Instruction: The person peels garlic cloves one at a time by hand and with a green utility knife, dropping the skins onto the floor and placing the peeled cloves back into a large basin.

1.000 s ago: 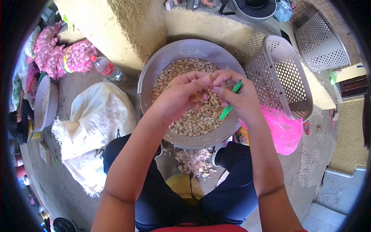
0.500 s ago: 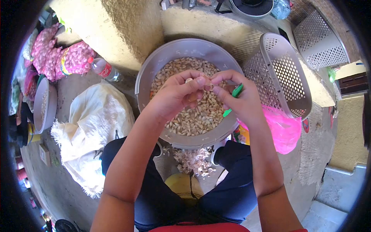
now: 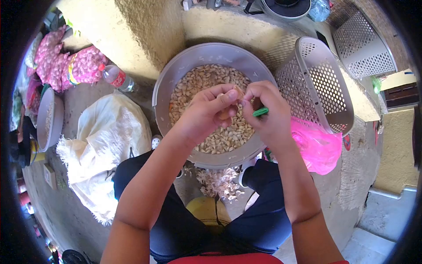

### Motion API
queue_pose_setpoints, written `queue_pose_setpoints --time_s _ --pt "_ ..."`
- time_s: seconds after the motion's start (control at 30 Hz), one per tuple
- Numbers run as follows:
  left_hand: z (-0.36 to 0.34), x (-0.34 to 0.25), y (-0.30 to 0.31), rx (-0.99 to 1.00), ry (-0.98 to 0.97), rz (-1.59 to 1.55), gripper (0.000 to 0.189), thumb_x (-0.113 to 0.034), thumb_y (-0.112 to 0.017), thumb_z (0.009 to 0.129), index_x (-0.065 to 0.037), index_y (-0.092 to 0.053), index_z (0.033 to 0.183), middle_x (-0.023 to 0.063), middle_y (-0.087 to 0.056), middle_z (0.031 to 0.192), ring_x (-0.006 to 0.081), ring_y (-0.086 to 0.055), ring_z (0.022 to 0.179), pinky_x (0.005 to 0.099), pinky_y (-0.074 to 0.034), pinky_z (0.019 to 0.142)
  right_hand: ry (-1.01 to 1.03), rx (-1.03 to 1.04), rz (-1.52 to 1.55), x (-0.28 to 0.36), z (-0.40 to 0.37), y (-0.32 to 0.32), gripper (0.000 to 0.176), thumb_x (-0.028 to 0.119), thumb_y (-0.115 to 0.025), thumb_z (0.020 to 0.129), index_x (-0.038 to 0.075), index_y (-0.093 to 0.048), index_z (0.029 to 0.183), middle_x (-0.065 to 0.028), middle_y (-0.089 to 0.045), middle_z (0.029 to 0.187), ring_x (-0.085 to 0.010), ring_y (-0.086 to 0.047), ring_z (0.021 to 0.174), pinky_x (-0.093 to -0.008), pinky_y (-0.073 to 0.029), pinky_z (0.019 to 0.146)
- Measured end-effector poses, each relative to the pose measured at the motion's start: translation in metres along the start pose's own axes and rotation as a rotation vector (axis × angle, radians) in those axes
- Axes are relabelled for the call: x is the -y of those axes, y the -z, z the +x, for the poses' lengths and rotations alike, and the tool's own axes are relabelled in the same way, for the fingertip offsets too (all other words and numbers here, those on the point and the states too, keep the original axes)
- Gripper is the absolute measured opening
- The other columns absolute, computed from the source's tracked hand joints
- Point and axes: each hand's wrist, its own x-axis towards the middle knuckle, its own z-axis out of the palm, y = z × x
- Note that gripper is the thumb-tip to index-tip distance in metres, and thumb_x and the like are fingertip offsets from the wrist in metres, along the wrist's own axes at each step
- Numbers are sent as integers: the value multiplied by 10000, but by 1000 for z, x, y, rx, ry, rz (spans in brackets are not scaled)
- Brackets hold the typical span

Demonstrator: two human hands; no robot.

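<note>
A round grey tub (image 3: 176,59) between my feet holds many pale garlic cloves (image 3: 220,143). Above it my left hand (image 3: 206,110) pinches a small garlic clove (image 3: 238,91) between thumb and forefinger, its other fingers curled. My right hand (image 3: 268,112) touches the same clove with its fingertips and keeps a green-handled tool (image 3: 260,111) in the palm. The tool's blade, if any, is hidden by the hand.
Loose peels (image 3: 220,182) lie below the tub. A white sack (image 3: 107,141), a cola bottle (image 3: 119,79) and net bags of garlic (image 3: 85,66) are at left. A perforated basket (image 3: 323,83) and a pink bag (image 3: 318,147) stand at right.
My right hand has turned, so less of the green tool shows and it points differently. Both hands stay together at the clove over the tub.
</note>
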Motion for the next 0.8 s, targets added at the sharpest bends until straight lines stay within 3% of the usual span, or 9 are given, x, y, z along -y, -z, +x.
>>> queue_pose_setpoints --time_s 0.4,0.5,0.6,0.7,0.8 --pt "-9 25 -19 18 -103 -343 201 -260 -485 866 -83 -518 953 -31 -495 725 35 -445 611 183 -367 500 154 -186 -76 3 -4 -14 261 21 -655 601 76 -496 801 -69 -515 766 -237 -570 658 -311 -477 548" --pt "-6 25 -13 34 -146 -316 195 -256 -491 862 -78 -515 937 -30 -491 713 40 -443 602 180 -365 497 -30 -81 11 6 -6 -13 221 46 -641 659 66 -496 825 -77 -519 767 -194 -565 646 -287 -467 552" --pt "-1 9 -6 -18 -169 -173 235 -285 -519 840 -71 -511 935 -39 -450 694 28 -391 571 160 -322 455 -492 144 268 4 -3 -7 194 87 -607 730 46 -482 872 -69 -513 765 -141 -535 624 -260 -444 546" --pt "-5 -14 -3 23 -151 -67 241 -276 -544 824 -58 -512 922 -30 -468 701 19 -353 527 144 -282 413 -427 285 194 1 -1 11 212 123 -594 764 36 -466 908 -42 -510 779 -106 -502 620 -233 -422 541" --pt "-10 -23 0 105 -161 8 253 -256 -597 785 -42 -513 892 46 -568 792 23 -345 471 138 -270 380 -750 347 855 -4 -2 25 207 135 -586 782 44 -464 923 -24 -501 796 -102 -496 640 -221 -413 566"
